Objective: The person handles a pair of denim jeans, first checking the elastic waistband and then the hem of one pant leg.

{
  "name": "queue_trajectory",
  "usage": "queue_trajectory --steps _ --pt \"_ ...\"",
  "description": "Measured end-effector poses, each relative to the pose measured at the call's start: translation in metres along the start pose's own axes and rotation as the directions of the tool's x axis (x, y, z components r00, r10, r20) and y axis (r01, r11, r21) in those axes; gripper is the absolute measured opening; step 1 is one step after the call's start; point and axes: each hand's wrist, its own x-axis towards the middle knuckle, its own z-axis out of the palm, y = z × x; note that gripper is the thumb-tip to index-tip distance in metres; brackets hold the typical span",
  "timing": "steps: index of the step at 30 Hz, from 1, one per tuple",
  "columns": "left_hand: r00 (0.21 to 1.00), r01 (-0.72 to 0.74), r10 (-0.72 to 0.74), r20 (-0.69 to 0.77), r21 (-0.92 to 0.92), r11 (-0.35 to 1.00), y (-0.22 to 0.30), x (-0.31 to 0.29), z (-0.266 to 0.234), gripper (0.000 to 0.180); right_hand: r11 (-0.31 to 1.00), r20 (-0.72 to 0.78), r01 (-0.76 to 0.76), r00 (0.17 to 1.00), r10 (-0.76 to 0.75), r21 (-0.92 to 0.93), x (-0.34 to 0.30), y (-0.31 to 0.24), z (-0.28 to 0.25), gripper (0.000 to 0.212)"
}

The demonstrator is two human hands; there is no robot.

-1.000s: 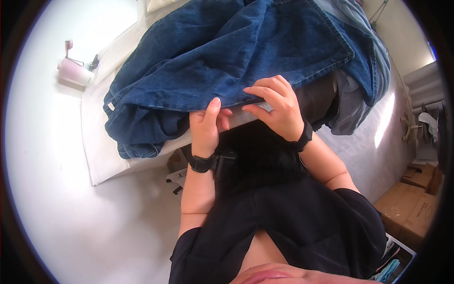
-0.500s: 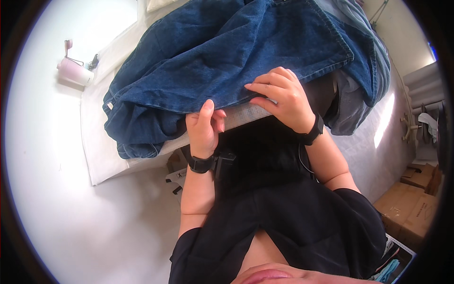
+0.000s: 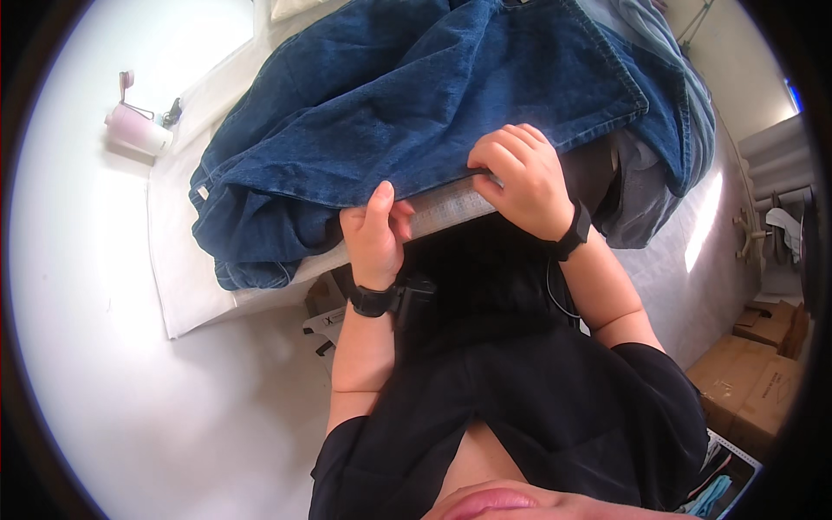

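Note:
A dark blue denim garment (image 3: 381, 113) is spread in folds over the front of a white-covered table. My left hand (image 3: 374, 241) is closed at its near edge, the thumb lying on top of the cloth and the fingers curled beneath. Farther right along the same edge, my right hand (image 3: 526, 184) has its fingers curled in, with the thumb and index finger pinching the hem. Between the two hands the edge runs nearly straight, and a pale strip of the table's front shows under it. Dark and grey fabric (image 3: 641, 204) lies beside the denim, right of my right hand.
The white-covered table (image 3: 186, 277) has its near left corner showing. Beyond it at the left is a pink and white bottle (image 3: 139, 130) with a strap. Cardboard boxes (image 3: 750, 381) stand on the floor at the right, near a wheeled base (image 3: 752, 232).
My right hand's fingers have curled in from a more extended pose, and the hand has shifted slightly right along the edge. The left hand and the denim have barely moved.

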Motion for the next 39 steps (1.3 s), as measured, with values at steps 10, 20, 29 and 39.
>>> queue_trajectory --steps 10,20,29,39 --pt "0.965 -0.07 0.047 -0.259 -0.081 0.994 -0.002 0.0 0.013 0.035 1.0 -0.195 0.014 0.981 -0.016 -0.014 -0.011 -0.01 0.028 0.024" --pt "0.991 -0.134 0.134 0.03 0.005 0.991 -0.008 -0.003 0.001 0.036 0.999 -0.214 0.034 0.976 -0.025 0.039 -0.007 -0.012 0.031 0.017" --pt "0.99 -0.087 0.07 0.122 0.136 0.987 -0.006 -0.001 0.008 0.029 1.0 -0.183 -0.009 0.983 0.014 0.029 -0.007 -0.013 0.033 0.018" --pt "0.995 -0.062 0.055 0.084 0.08 0.995 -0.005 -0.001 0.006 0.027 0.991 -0.069 -0.118 0.99 0.122 0.063 -0.002 -0.011 0.025 0.026"
